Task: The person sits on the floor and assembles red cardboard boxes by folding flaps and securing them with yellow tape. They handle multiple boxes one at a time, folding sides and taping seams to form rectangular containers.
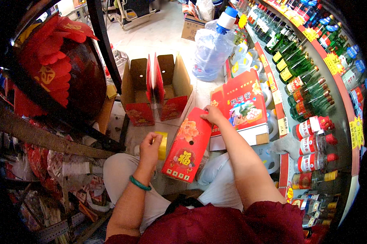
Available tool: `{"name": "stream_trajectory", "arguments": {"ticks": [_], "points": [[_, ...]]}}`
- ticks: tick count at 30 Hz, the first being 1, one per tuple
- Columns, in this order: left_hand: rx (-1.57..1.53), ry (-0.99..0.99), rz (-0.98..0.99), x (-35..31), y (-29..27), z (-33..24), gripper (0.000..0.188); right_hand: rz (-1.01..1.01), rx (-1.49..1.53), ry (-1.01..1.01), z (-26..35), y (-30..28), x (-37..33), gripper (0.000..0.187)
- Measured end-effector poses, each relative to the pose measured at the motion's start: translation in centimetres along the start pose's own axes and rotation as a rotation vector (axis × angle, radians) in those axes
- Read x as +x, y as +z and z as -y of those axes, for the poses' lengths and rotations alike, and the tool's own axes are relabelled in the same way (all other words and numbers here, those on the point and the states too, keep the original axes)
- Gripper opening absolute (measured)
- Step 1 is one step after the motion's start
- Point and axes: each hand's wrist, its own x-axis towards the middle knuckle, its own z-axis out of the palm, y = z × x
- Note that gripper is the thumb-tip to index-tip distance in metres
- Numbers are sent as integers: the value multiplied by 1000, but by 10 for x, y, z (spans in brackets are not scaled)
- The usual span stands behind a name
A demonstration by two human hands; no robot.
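Note:
My right hand (212, 115) grips the upper right corner of a red gift box (186, 148), printed with flowers and with a dark round hole. The box slants in front of my lap. Beside its left edge, my left hand (150, 147) is closed in a pinch at a shiny yellow strip (162, 145) that looks like tape; whether it touches the box I cannot tell. Farther ahead stand two open red cartons (138, 114), brown inside, side by side. To the right lies a stack of flat red printed cartons (244, 99).
Shelves of glass bottles (299, 73) curve along the right, with plastic jugs (242, 57) below. A blue-capped water bottle (210, 57) stands ahead. On the left are a metal frame (49, 130), a large dark jar (84, 77) with red paper, and piled plastic bags (69, 162).

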Motion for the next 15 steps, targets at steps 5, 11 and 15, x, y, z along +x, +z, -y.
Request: {"name": "stream_trajectory", "arguments": {"ticks": [5, 11, 15], "points": [[-27, 11, -10, 0, -2, 5, 12, 228, 176, -1, 23, -42, -50, 29], [-35, 37, 5, -5, 1, 0, 12, 109, 162, -30, 34, -69, -108, 25], [-78, -13, 29, -5, -2, 1, 12, -86, 72, -146, 44, -87, -124, 21]]}}
